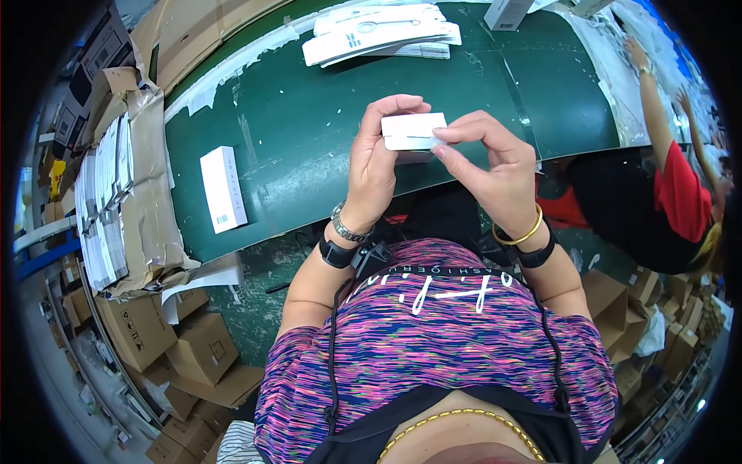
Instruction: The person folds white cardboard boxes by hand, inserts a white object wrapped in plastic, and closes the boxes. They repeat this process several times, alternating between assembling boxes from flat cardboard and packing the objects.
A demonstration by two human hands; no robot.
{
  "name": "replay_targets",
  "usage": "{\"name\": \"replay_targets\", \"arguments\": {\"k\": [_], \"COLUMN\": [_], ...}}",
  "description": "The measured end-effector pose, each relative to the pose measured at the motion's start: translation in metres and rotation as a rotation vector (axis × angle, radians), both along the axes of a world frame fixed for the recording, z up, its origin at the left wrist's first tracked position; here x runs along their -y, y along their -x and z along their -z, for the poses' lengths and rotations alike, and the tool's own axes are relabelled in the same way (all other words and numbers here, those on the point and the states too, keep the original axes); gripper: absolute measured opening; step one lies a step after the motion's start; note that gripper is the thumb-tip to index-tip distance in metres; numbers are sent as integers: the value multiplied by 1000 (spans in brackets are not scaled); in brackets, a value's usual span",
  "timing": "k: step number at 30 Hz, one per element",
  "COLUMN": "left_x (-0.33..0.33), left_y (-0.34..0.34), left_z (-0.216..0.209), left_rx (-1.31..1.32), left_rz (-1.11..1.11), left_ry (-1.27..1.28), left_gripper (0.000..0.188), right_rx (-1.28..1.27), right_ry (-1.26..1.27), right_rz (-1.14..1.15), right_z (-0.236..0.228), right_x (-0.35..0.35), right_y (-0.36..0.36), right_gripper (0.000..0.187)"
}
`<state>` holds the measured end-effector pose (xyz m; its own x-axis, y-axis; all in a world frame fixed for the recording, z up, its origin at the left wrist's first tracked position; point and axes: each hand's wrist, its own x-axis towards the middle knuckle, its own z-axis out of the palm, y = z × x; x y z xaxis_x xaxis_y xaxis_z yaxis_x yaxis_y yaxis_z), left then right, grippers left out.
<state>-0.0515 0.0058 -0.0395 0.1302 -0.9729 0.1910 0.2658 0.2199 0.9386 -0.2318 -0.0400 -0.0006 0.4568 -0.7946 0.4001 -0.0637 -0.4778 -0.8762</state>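
A small white carton (413, 130) is held up over the near edge of the green table, one end facing me. My left hand (374, 151) wraps around its left side. The thumb and forefinger of my right hand (493, 153) pinch the carton's right edge, near a flap line across the end. Left on the table, a white slim box (222, 189) lies by itself. Beyond my hands is a stack of flat, unfolded white cartons (382, 32).
An open brown carton (143, 185) full of flat white sheets stands at the table's left end. Another white box (508, 14) is at the far edge. A co-worker in a red sleeve (682, 193) reaches over the table's right end. Brown boxes (202, 348) sit on the floor.
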Motion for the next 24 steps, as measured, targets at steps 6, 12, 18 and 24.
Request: {"name": "replay_targets", "arguments": {"k": [6, 12, 18, 24], "left_x": [1, 1, 3, -1], "left_y": [-4, -5, -10, -13], "left_z": [4, 6, 23, 23], "left_rx": [-71, -145, 65, 208], "left_rz": [56, 92, -70, -127], "left_ry": [13, -10, 362, 378], "left_gripper": [42, 43, 33, 31], "right_rx": [-45, -119, -157, -190], "right_ry": [242, 403, 472, 429], "right_rz": [109, 181, 213, 250], "right_z": [1, -3, -5, -5], "right_x": [0, -1, 0, -4], "right_y": [-5, -5, -4, 1], "right_gripper": [25, 28, 26, 32]}}
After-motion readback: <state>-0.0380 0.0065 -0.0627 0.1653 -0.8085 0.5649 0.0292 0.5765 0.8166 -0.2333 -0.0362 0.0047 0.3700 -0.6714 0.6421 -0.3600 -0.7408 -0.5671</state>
